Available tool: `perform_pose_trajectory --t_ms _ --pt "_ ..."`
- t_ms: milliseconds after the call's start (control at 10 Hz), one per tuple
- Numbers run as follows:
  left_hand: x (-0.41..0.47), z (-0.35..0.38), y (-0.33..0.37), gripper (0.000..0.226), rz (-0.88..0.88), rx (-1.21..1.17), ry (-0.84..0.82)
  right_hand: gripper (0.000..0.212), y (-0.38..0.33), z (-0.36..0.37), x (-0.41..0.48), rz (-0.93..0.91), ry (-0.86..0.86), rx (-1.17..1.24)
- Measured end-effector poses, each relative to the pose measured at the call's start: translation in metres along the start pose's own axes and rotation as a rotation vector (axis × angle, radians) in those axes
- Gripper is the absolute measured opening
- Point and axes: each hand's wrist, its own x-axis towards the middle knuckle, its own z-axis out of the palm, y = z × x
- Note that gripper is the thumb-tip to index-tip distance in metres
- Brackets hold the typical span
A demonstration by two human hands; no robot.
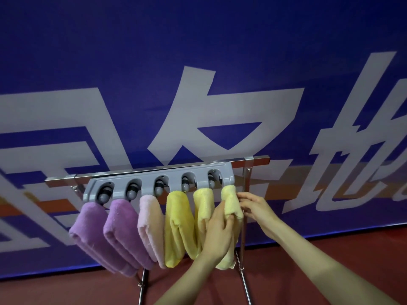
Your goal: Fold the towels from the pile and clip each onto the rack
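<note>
At the rack's last place, my left hand (218,230) grips the pale yellow towel (230,198) at mid-length, fingers and thumb curled round its folded body. My right hand (256,205) lies at the towel's 3 o'clock side near the top. Its fingers are loosely extended and touch the edge, and I can see nothing held in them.

The towel hangs with its long axis from 12 to 6 o'clock. Its top is tucked under the right end of the grey clip rail (158,172), at 12 o'clock from my left hand. I cannot tell whether anything has caught it there. The right hand is nearer the top end, so I judge the seating push falls to it while the left steadies below.

Toward 9 o'clock five others hang in a row: a yellow towel (203,208) just beside my left knuckles, a brighter yellow towel (178,225), a pink towel (149,219) and two purple towels (94,230). The nearest one could drag along.

The steel upright (246,179) stands close behind at 3 o'clock, under the crossbar (253,160). A blue banner (198,51) fills the background above the red floor (363,245). No pile is in view.
</note>
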Motion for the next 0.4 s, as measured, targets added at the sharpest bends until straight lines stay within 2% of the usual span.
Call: perform_pose_trajectory --t_ms 200,400 --pt "-0.019 -0.015 -0.002 0.043 -0.086 -0.04 -0.015 0.024 0.007 -0.001 -0.02 0.024 0.033 -0.026" --pt "-0.054 -0.042 0.002 0.029 -0.159 -0.071 0.063 0.023 0.031 0.0 -0.047 0.082 0.044 -0.061"
